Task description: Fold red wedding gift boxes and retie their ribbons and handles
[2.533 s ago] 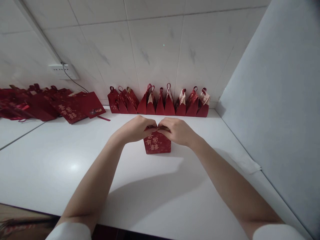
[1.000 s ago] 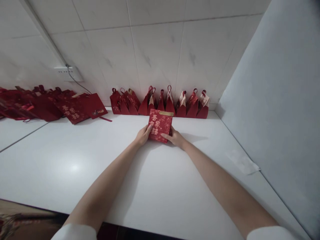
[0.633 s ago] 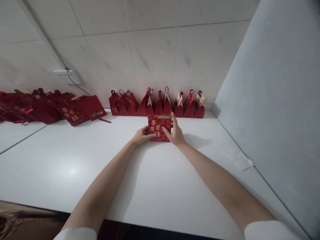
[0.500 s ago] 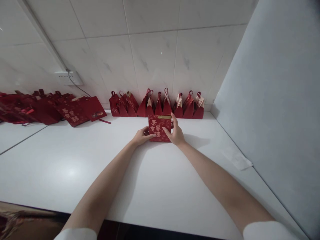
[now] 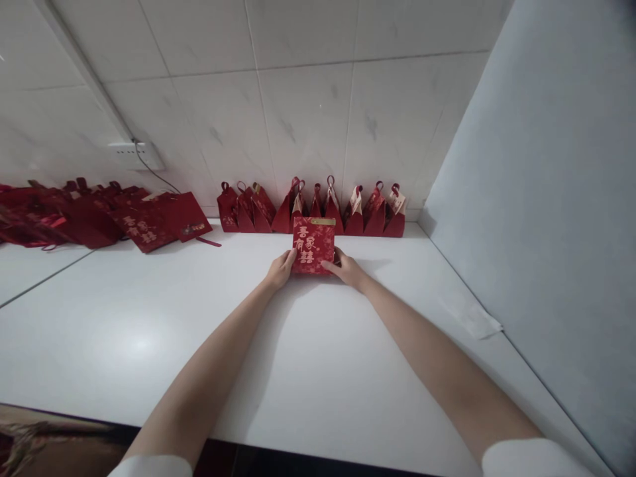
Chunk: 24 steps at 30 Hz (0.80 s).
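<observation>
Between my two hands is a red paper gift box point(image 5: 315, 242) with pale Chinese characters and a gold strip along its top edge. Its printed face is turned toward me. My left hand point(image 5: 281, 268) grips the left edge, the thumb lying along the side of the face. From the other side my right hand point(image 5: 346, 268) holds the lower right part, thumb on the front and fingers behind, mostly hidden. Just behind the held box stands a row of folded red gift boxes point(image 5: 380, 215) with ribbon loops on top; the held box covers part of that row.
A heap of red gift boxes and flat pieces point(image 5: 94, 215) lies at the left against the tiled wall point(image 5: 303, 106). A socket point(image 5: 135, 156) with a cable is above it. At right, a pale panel point(image 5: 551, 199) borders the white table point(image 5: 318, 371), with a white slip point(image 5: 474, 319) beside it.
The held gift box has moved slightly up and away from me, toward the row. My right hand has slid lower on its edge, and my left thumb has moved to the side.
</observation>
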### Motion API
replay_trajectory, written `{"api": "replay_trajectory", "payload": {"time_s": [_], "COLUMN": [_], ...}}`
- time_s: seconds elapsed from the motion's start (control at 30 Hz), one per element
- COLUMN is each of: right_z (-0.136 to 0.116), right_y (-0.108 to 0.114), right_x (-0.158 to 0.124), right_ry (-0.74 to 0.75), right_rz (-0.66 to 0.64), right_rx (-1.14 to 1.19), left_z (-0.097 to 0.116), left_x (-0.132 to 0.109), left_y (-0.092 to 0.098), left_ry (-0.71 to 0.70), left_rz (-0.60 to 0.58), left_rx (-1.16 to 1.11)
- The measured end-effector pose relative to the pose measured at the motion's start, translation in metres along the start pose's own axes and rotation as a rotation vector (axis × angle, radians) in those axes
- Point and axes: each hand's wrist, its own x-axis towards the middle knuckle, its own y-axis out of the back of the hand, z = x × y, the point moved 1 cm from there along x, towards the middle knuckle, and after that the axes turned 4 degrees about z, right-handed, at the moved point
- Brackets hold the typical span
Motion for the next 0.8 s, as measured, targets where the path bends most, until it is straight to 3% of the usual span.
{"api": "replay_trajectory", "payload": {"time_s": [0.17,0.33,0.5,0.6,0.8], "right_z": [0.001,0.004,-0.001,-0.005,-0.001], "right_y": [0.002,0.0,0.002,0.003,0.0], "right_x": [0.0,0.0,-0.002,-0.004,-0.003], "right_ry": [0.065,0.107,0.248,0.352,0.396], "right_rz": [-0.162,-0.041,0.165,0.201,0.214], "right_rx": [0.048,-0.061,-0.283,-0.373,-0.385], "left_z": [-0.003,-0.001,0.005,0.008,0.001], "left_x": [0.002,0.003,0.002,0.001,0.004], "left_y": [0.001,0.004,0.002,0.003,0.01], "left_ry": [0.068,0.189,0.423,0.525,0.649], "left_rz": [0.053,0.037,-0.134,-0.236,-0.402], "left_rx": [-0.08,-0.267,-0.559,-0.71,-0.881]}}
